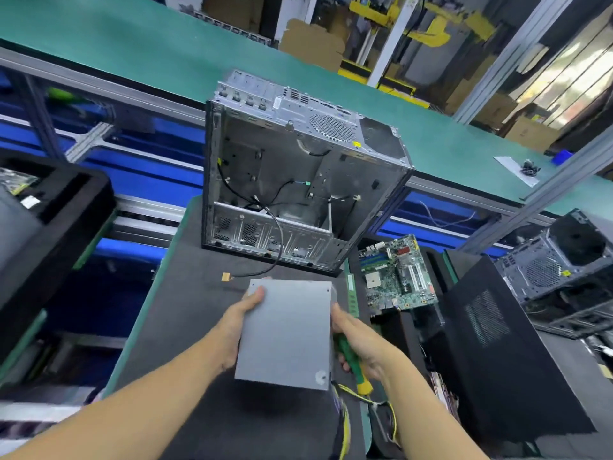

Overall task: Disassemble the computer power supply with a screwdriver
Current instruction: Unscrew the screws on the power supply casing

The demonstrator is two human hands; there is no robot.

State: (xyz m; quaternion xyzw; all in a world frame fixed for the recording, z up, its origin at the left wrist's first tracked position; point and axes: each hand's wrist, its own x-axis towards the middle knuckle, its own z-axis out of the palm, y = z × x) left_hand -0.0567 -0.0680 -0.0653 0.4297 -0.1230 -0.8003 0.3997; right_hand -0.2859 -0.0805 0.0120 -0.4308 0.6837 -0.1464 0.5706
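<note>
Grey rectangular sheet-metal power supply (285, 333), smooth matte panel uppermost, is held above the dark textured work mat (185, 327). The left hand (237, 327) grips its left edge, thumb on top. The right hand (361, 340) steadies the right edge, fingers curled round a green-and-yellow plastic-handled screwdriver (353, 363). Behind stands an open perforated bare-steel computer case (298, 134) containing loose black cables (275, 207).

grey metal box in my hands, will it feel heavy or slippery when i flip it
The grey metal power supply box is probably stiff and dense for its size; left hand and right hand both brace it. Its smooth bare faces look slippery. The yellow and black wires trailing at its near corner look floppy and may snag.
</note>
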